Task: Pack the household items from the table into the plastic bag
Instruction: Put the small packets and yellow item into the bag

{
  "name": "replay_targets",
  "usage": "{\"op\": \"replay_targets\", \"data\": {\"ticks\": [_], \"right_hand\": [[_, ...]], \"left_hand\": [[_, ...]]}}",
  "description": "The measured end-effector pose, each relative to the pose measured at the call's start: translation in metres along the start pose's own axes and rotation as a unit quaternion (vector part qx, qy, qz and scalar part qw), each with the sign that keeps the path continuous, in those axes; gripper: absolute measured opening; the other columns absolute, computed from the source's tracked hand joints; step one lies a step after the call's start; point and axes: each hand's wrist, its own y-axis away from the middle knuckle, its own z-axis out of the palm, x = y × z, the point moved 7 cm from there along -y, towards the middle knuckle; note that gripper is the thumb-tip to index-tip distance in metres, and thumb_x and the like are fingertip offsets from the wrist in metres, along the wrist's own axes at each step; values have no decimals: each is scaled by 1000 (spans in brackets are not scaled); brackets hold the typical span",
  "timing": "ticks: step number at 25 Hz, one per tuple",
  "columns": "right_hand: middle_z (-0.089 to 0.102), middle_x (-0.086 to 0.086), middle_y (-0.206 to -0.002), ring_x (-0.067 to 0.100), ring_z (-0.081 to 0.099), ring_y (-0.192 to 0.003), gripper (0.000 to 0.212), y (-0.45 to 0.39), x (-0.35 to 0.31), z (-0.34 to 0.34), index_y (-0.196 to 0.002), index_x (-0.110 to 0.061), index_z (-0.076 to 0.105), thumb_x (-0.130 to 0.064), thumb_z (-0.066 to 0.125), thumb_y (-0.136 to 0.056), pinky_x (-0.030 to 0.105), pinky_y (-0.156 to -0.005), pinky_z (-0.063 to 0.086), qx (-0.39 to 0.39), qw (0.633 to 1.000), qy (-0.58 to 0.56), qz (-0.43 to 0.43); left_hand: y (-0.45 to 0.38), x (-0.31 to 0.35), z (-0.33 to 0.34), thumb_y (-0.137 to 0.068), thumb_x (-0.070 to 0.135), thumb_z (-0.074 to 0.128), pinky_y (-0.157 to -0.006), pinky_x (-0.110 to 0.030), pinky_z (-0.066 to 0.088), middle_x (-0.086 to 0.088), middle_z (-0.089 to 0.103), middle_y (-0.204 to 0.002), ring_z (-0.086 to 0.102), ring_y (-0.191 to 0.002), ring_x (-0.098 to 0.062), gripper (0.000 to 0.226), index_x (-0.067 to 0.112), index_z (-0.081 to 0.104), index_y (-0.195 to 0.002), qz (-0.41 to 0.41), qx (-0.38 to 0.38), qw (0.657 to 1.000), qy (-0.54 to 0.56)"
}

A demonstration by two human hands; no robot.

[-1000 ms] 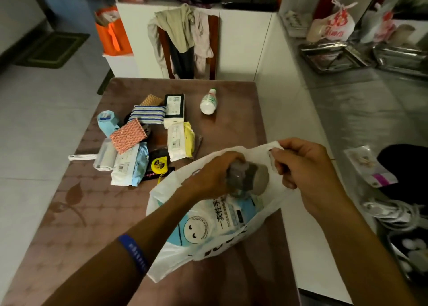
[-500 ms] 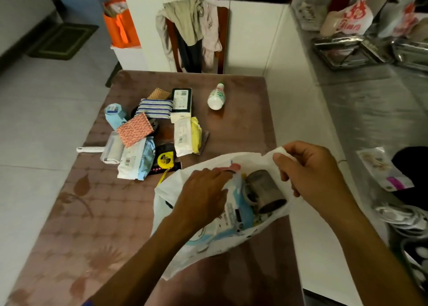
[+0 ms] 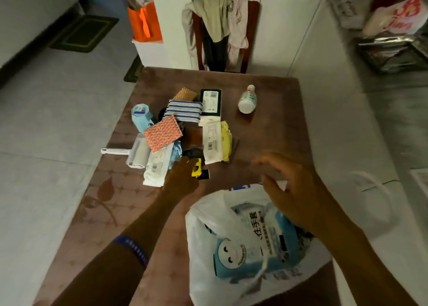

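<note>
The white plastic bag (image 3: 203,215) lies at the table's near right with a blue glove pack (image 3: 254,245) inside. My left hand (image 3: 183,180) rests over the yellow-and-black tape measure (image 3: 197,169), which sits on the table; its fingers hide whether they grip it. My right hand (image 3: 289,190) hovers blurred over the bag's mouth, fingers spread and holding nothing. Left of the tape measure lie a lint roller (image 3: 136,153), a white-blue pack (image 3: 157,167) and a pink sponge (image 3: 163,133). Behind are a yellow pack (image 3: 217,141), a striped cloth (image 3: 184,110), a black box (image 3: 210,102) and a bottle (image 3: 247,98).
A blue roll (image 3: 140,116) and a brown sponge (image 3: 185,94) lie at the pile's far side. A chair draped with clothes (image 3: 220,23) stands behind the brown table (image 3: 278,132). A white counter (image 3: 335,120) runs along the right.
My left hand let go of the dark cup in the bag, came out and moved left to the tape measure. My right hand released the bag's rim and opened. The bag has slumped.
</note>
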Motion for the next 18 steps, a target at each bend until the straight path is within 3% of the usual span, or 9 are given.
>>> {"op": "replay_targets", "data": {"ticks": [2,4,5,7,9,12,15,16,18], "right_hand": [[47,-13,-134,9,39,-122,47,13,20,21,-128,-33,50,-34,60,-82,38,-106,38,-128,988,78,24],[16,-19,-150,17,9,-140,70,27,52,47,-143,-41,24,-41,60,-83,46,-117,12,-288,921,249,82],[14,-13,-154,21,5,-142,70,28,67,50,-144,-40,21,-39,58,-85,49,-117,7,-306,893,313,105],[46,4,-142,29,37,-131,43,10,73,37,-131,-29,48,-27,53,-89,47,-107,28,-227,887,379,132],[65,6,-112,26,57,-104,27,-8,68,13,-115,-21,60,-24,51,-90,33,-79,40,-126,905,380,144],[59,7,-117,26,54,-103,38,-12,86,-17,-125,-24,51,-33,54,-88,30,-79,37,-207,871,404,189],[56,-3,-80,11,48,-63,21,-12,104,-48,-105,-16,66,-25,55,-90,22,-47,30,-208,836,460,216],[54,-3,-74,10,45,-57,18,-16,103,-58,-99,-15,68,-24,56,-90,22,-43,26,-177,845,452,223],[63,2,-82,14,50,-61,16,-20,95,-70,-95,-15,70,-23,58,-89,21,-43,25,-105,881,405,222]], "left_hand": [[-36,-6,46,-77,15,70,-103,-51,40,-10,33,-153,35,-136,-38,76,23,39,-145,46,-113,988,-91],[-55,-7,68,-76,15,70,-104,-52,39,-13,31,-151,35,-134,-41,76,23,39,-145,87,-117,976,-163],[-59,-8,71,-77,13,70,-101,-52,41,-14,34,-146,38,-130,-43,70,21,43,-141,84,-105,975,-179],[-63,-20,72,-78,8,68,-94,-49,45,-16,41,-136,46,-122,-45,55,19,53,-130,40,-82,988,-124],[-55,-21,45,-81,20,66,-84,-44,50,-16,52,-124,56,-110,-41,38,22,61,-119,3,-18,1000,15],[0,22,-46,-82,16,74,-70,-19,50,0,59,-113,61,-94,-16,35,19,63,-115,37,116,962,246],[88,113,-114,-75,16,78,-77,-17,56,11,56,-125,61,-106,-5,50,26,60,-120,186,-67,870,452],[113,144,-112,-76,17,78,-81,-22,56,11,54,-128,58,-112,-8,51,31,60,-122,241,-169,844,449],[147,194,-74,-81,21,75,-89,-31,55,14,48,-135,50,-120,-6,54,41,55,-128,311,-292,854,299]]}}
